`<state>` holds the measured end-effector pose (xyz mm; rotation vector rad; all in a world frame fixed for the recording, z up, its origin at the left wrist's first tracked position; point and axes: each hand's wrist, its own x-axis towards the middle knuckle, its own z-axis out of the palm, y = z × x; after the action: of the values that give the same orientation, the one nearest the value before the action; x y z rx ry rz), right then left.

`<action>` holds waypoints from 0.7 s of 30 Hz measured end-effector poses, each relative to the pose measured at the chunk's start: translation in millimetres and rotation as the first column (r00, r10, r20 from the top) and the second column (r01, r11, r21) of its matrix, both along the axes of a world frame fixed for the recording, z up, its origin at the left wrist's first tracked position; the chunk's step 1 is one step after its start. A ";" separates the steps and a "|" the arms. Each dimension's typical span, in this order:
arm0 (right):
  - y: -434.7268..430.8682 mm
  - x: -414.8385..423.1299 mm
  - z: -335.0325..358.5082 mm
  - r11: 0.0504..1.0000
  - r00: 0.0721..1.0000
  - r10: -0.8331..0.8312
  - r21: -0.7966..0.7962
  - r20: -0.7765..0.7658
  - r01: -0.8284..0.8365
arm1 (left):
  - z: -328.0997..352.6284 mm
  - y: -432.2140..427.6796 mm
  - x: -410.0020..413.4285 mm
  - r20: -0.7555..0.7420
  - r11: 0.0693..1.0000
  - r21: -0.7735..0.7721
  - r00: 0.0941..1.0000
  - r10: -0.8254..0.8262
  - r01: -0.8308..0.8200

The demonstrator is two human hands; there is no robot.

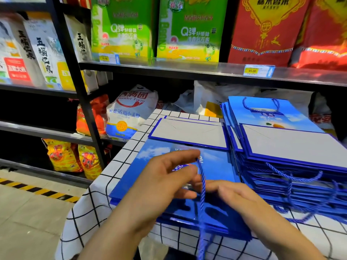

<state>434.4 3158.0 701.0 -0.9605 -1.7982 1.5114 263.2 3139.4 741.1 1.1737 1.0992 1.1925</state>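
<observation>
Left hand (165, 182) fingers pinch cord (203, 186) over the bag (219, 166), flat on the table (120, 167) just left of the stack (293, 147). Right hand (234, 197) fingers curl at the cord, grip unclear. Stack looks already corded; this bag's handle seems half-fitted.

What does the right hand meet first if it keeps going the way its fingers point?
The right hand points left across the flat blue bag. First in line is the blue cord at its fingertips, pinched higher up by the left hand; whether they touch already is unclear.
</observation>
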 end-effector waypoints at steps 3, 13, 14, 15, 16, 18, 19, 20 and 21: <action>-2.9 -1.6 -6.2 0.999 0.999 -0.026 0.026 0.022 0.025 | -4.7 13.0 12.0 0.106 0.998 -0.058 0.994 0.002 0.004; 16.1 -10.7 24.5 0.833 0.816 -0.553 -0.077 -0.169 0.548 | -21.4 9.5 14.6 -0.222 0.995 0.015 0.970 -0.093 0.099; 19.4 -13.4 25.1 0.827 0.811 -0.560 -0.065 -0.170 0.558 | -22.5 7.1 16.6 -0.274 0.983 -0.011 0.945 -0.181 0.185; 21.7 -16.6 25.2 0.824 0.810 -0.564 -0.053 -0.162 0.564 | -23.8 6.0 18.5 -0.312 0.969 -0.034 0.919 -0.243 0.245; 23.3 -20.4 24.4 0.823 0.811 -0.565 -0.035 -0.151 0.567 | -24.1 6.1 19.8 -0.338 0.961 -0.056 0.900 -0.274 0.272; 24.1 -27.5 23.2 0.820 0.814 -0.567 0.012 -0.125 0.572 | -25.5 8.0 21.1 -0.372 0.959 -0.084 0.885 -0.281 0.269; 23.9 -29.6 22.2 0.819 0.816 -0.566 0.032 -0.116 0.572 | -26.5 8.7 20.9 -0.380 0.963 -0.084 0.885 -0.270 0.257; 23.7 -29.3 20.2 0.827 0.825 -0.554 0.045 -0.109 0.561 | -26.9 9.3 20.8 -0.384 0.967 -0.077 0.888 -0.252 0.242; 22.8 -27.4 19.5 0.837 0.838 -0.538 0.057 -0.090 0.544 | -27.7 9.7 20.3 -0.386 0.974 -0.063 0.895 -0.225 0.218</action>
<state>406.9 3180.8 720.5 -1.2305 -1.3600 1.0873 283.5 3149.1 713.4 1.5226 1.2260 0.7861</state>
